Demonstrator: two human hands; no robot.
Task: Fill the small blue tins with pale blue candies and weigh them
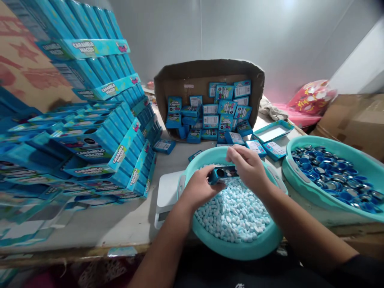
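Head view: at centre frame, both hands meet over a teal basin [240,250] heaped with pale blue-and-white candies [234,212]. The left hand [199,188] pinches the left end of a small box [223,173], fingers curled under it. The right hand [247,166] closes on the box's right end from above, fingertips pressed together on its top edge. The box hangs just above the candies, lying lengthwise. Its near face looks open, with a dark round shape and something pale inside, though what these are I cannot tell.

The basin sits on a white scale [166,192] on the worktop [120,224]. At right, a second basin [360,160] holds shiny blue round caps [330,176]. In the upper middle, a cardboard carton [210,74] tipped on its side is full of little blue boxes [222,112], and some have spilled out in front of it. Tall leaning stacks of display cartons [105,132] fill the left of the frame.

The likeliest slip, in my judgement, is the box tipping while its face is open. It is held only at its ends, so a loosened pinch could drop it or its contents into the candies. The left forearm is also near the leaning stacks, and a wide sweep could knock them. The basin overhangs the scale and the worktop's front edge, so pressing on its near rim could tilt it.
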